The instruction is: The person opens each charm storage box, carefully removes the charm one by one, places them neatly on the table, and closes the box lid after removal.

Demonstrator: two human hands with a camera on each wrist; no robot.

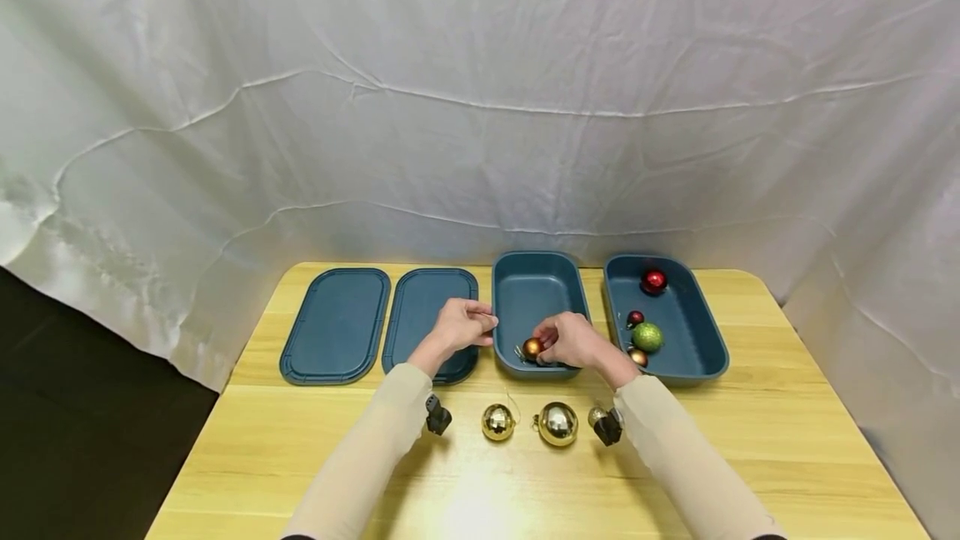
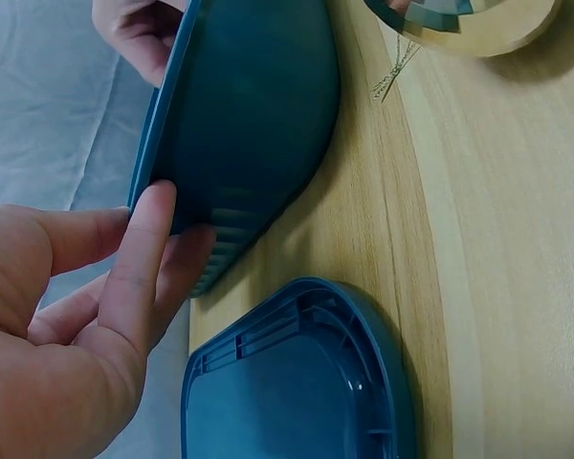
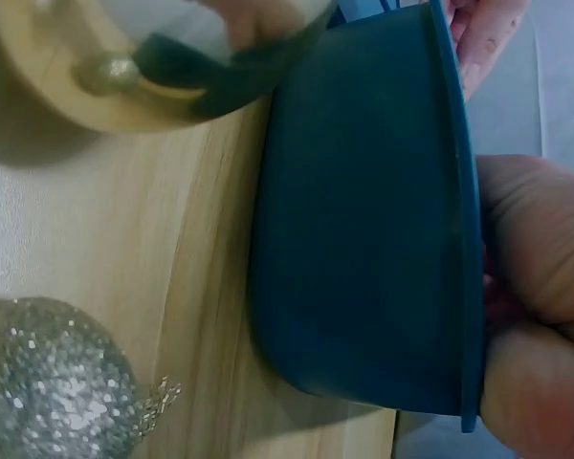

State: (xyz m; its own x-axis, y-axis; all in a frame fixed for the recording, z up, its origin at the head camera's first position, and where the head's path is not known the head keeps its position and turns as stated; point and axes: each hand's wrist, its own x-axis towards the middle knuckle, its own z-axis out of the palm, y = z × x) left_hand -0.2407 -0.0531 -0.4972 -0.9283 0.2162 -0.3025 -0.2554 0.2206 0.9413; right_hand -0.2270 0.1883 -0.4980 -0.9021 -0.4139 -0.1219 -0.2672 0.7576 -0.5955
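Note:
My left hand (image 1: 461, 326) pinches the left rim of a blue plastic bin (image 1: 534, 261), with fingers (image 2: 139, 258) on the outer wall and the thumb over the edge. Reaching over the near right rim, my right hand (image 1: 573, 340) holds a small copper-orange Christmas bauble (image 1: 532, 347) low inside that bin. In the right wrist view the bin wall (image 3: 364, 220) hides the right fingertips and the bauble. In front of the bin lie a shiny gold bauble (image 1: 498, 422), a larger gold bauble (image 1: 558, 424) and a glittery bauble (image 3: 57, 382) near the right wrist.
A second blue bin (image 1: 686, 315) at right holds a red bauble (image 1: 654, 281), a small dark red one (image 1: 636, 317), a green glitter one (image 1: 647, 337) and a copper one (image 1: 637, 357). Two blue lids (image 1: 337, 323) lie at left. White cloth (image 1: 480, 148) hangs behind the table.

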